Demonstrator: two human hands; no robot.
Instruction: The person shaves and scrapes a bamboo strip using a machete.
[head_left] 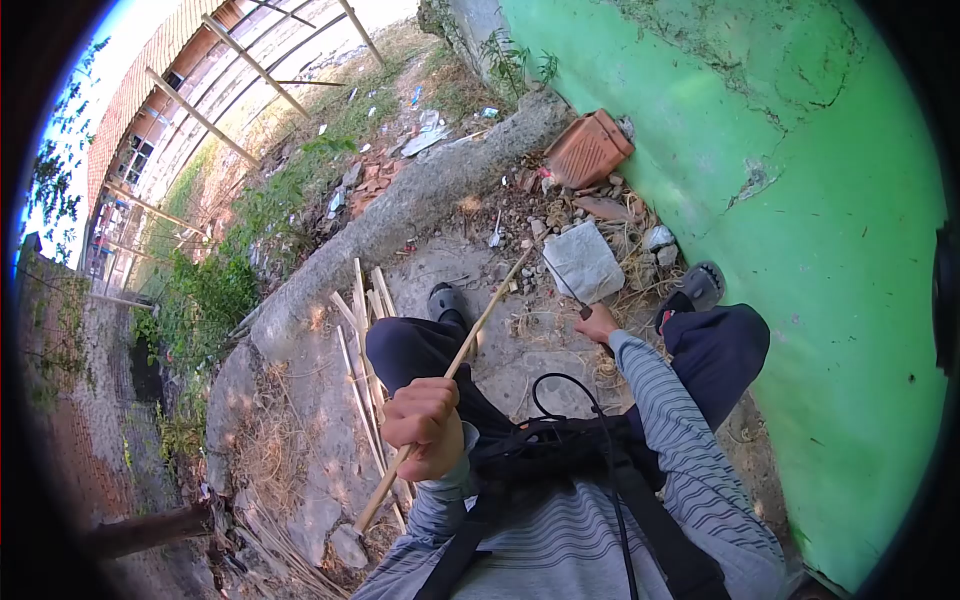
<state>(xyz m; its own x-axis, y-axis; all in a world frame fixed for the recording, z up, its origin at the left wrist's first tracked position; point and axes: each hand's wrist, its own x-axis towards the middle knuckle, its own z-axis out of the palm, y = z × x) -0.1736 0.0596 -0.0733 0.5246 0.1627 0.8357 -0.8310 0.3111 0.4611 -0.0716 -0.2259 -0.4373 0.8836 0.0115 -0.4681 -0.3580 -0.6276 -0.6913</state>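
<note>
Left hand gripping wooden stick aslant; right hand closed round slim tool, near pale slab.

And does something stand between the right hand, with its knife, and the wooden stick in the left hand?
Nothing visible does: between the knife in the right hand and the wooden stick in the left hand, only ground shows. The pale block lies outside that gap.
</note>
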